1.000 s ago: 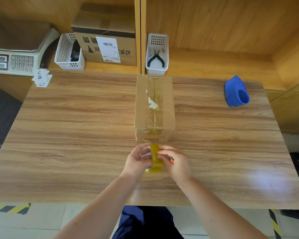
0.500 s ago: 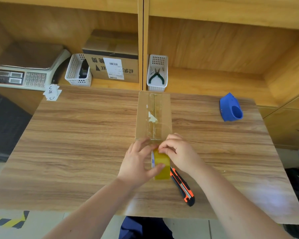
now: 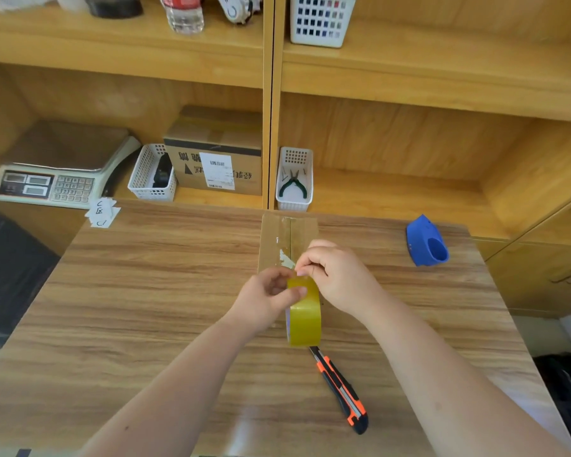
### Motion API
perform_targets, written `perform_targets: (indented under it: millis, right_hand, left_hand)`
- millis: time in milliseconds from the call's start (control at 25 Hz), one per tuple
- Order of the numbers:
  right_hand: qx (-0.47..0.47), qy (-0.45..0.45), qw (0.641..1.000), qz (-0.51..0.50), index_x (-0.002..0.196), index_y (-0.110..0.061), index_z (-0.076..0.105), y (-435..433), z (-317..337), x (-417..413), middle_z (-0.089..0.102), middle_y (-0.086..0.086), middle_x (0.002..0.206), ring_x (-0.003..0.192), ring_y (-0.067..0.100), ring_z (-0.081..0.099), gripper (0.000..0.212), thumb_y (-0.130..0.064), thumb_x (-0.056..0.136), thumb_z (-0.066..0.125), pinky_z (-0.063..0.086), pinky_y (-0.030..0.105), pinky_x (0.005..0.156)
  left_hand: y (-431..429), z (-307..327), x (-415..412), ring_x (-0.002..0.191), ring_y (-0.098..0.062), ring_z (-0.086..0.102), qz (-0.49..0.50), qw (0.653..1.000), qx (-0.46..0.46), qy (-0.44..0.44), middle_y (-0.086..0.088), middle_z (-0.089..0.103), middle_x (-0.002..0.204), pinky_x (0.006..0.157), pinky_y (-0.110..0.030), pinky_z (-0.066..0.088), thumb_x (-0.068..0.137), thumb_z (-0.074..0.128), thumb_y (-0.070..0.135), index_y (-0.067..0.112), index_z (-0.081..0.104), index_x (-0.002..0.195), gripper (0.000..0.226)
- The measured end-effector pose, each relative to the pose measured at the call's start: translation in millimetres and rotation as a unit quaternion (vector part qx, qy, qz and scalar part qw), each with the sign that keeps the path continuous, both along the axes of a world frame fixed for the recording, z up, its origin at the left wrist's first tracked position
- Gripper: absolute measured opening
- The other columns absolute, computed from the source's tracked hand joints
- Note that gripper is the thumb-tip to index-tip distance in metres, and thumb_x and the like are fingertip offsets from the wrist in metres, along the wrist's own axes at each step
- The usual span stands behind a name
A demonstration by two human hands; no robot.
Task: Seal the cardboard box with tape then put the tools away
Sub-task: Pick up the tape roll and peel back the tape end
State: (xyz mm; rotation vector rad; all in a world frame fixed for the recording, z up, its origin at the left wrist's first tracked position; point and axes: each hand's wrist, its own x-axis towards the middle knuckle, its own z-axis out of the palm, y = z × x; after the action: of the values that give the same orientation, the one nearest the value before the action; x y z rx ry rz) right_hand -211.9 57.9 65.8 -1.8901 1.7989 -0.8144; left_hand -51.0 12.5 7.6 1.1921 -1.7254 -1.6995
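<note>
A brown cardboard box (image 3: pixel 272 237) lies on the wooden table (image 3: pixel 145 291), its top seam covered with clear tape and a white scrap. Most of its near end is hidden by my hands. A yellow tape roll (image 3: pixel 304 313) stands on edge above the table in front of the box. My left hand (image 3: pixel 267 300) grips the roll's side, thumb on its face. My right hand (image 3: pixel 337 275) pinches the tape end at the roll's top. An orange-and-black utility knife (image 3: pixel 342 389) lies on the table just below the roll, apart from both hands.
A blue tape dispenser (image 3: pixel 426 242) sits at the table's right back. On the shelf behind are a white basket with pliers (image 3: pixel 294 179), another white basket (image 3: pixel 152 174), a labelled carton (image 3: pixel 215 159) and a scale (image 3: pixel 47 179). Paper slips (image 3: pixel 101 212) lie at the left corner.
The view has tilted up to show the upper shelf. The knife left my right hand and now lies on the table. Both hands lifted the roll; my right fingers moved to its top.
</note>
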Motion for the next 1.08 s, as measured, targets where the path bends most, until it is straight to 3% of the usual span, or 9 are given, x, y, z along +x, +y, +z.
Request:
perform_targets:
  millis: [120, 280, 440, 520, 600, 680, 840, 960, 1080]
  right_hand:
    - [-0.055, -0.010, 0.998, -0.015, 0.080, -0.015, 0.069, 0, 4, 0, 0.059, -0.011, 0.081, 0.080, 0.006, 0.056, 0.015, -0.005, 0.088, 0.062, 0.047, 0.022, 0.070]
    - [-0.065, -0.039, 0.997, -0.024, 0.087, -0.021, 0.071, -4, 10, -4, 0.056, -0.011, 0.095, 0.085, 0.005, 0.056, 0.011, -0.013, 0.090, 0.063, 0.049, 0.025, 0.074]
    - [-0.069, -0.048, 0.996, -0.005, 0.093, -0.026, 0.072, -3, 19, -8, 0.065, -0.017, 0.088, 0.082, 0.006, 0.062, 0.014, -0.017, 0.092, 0.061, 0.053, 0.030, 0.074]
    - [-0.087, -0.073, 0.994, 0.002, 0.096, -0.028, 0.074, 0, 24, -7, 0.067, -0.021, 0.082, 0.077, 0.007, 0.065, 0.019, -0.013, 0.090, 0.064, 0.053, 0.024, 0.072]
    - [-0.110, -0.102, 0.989, -0.004, 0.101, -0.029, 0.075, 0, 31, -8, 0.067, -0.027, 0.079, 0.074, 0.007, 0.065, 0.025, -0.009, 0.088, 0.066, 0.050, 0.014, 0.069]
    - [-0.122, -0.118, 0.985, -0.015, 0.109, -0.032, 0.071, -1, 41, -9, 0.067, -0.028, 0.080, 0.073, 0.005, 0.065, 0.032, -0.009, 0.088, 0.066, 0.046, 0.008, 0.067]
    - [-0.131, -0.131, 0.982, -0.027, 0.122, -0.044, 0.055, -7, 61, -13, 0.065, -0.003, 0.071, 0.063, 0.017, 0.060, 0.049, -0.009, 0.089, 0.066, 0.050, 0.026, 0.066]
    - [-0.137, -0.161, 0.977, -0.031, 0.121, -0.042, 0.052, -8, 72, -17, 0.067, -0.001, 0.070, 0.063, 0.011, 0.063, 0.047, -0.015, 0.087, 0.069, 0.048, 0.016, 0.064]
    - [-0.135, -0.206, 0.968, -0.048, 0.121, -0.039, 0.052, -6, 78, -22, 0.071, -0.002, 0.068, 0.063, 0.008, 0.065, 0.049, -0.018, 0.083, 0.074, 0.048, 0.013, 0.064]
  left_hand:
    - [-8, 7, -3, 0.074, -0.012, 0.058, -0.007, 0.998, 0.022, -0.058, 0.003, 0.064, 0.076, 0.077, -0.032, 0.048, 0.064, 0.070, 0.054, 0.021, 0.073, 0.096, 0.046]
    - [-14, 24, -4, 0.073, -0.014, 0.057, -0.019, 0.998, 0.032, -0.049, 0.003, 0.061, 0.072, 0.079, -0.038, 0.050, 0.057, 0.072, 0.057, 0.021, 0.071, 0.089, 0.048]
    - [-20, 37, -1, 0.070, -0.011, 0.059, -0.061, 0.996, 0.063, 0.005, 0.008, 0.066, 0.068, 0.076, -0.031, 0.047, 0.075, 0.080, 0.032, 0.030, 0.059, 0.107, 0.039]
    - [-22, 44, 1, 0.075, -0.012, 0.061, -0.089, 0.993, 0.057, 0.046, 0.004, 0.069, 0.076, 0.079, -0.030, 0.047, 0.080, 0.079, 0.017, 0.024, 0.059, 0.110, 0.036]
    - [-23, 53, 0, 0.084, -0.011, 0.066, -0.087, 0.991, 0.030, 0.094, 0.006, 0.075, 0.086, 0.084, -0.029, 0.053, 0.080, 0.077, 0.005, 0.014, 0.065, 0.105, 0.030]
    - [-24, 63, -2, 0.086, -0.009, 0.069, -0.067, 0.990, -0.015, 0.124, 0.009, 0.077, 0.088, 0.079, -0.023, 0.056, 0.078, 0.077, 0.000, 0.017, 0.069, 0.090, 0.022]
    - [-23, 87, -13, 0.078, -0.003, 0.069, -0.031, 0.982, -0.067, 0.176, 0.008, 0.076, 0.080, 0.070, -0.013, 0.052, 0.084, 0.075, 0.010, 0.025, 0.071, 0.080, 0.016]
    - [-23, 101, -20, 0.069, -0.001, 0.067, -0.006, 0.981, -0.098, 0.167, 0.006, 0.077, 0.074, 0.064, -0.011, 0.049, 0.089, 0.071, 0.019, 0.032, 0.074, 0.075, 0.019]
    - [-21, 107, -24, 0.070, -0.012, 0.065, 0.009, 0.982, -0.098, 0.160, -0.007, 0.077, 0.074, 0.068, -0.021, 0.051, 0.090, 0.069, 0.024, 0.030, 0.075, 0.075, 0.017]
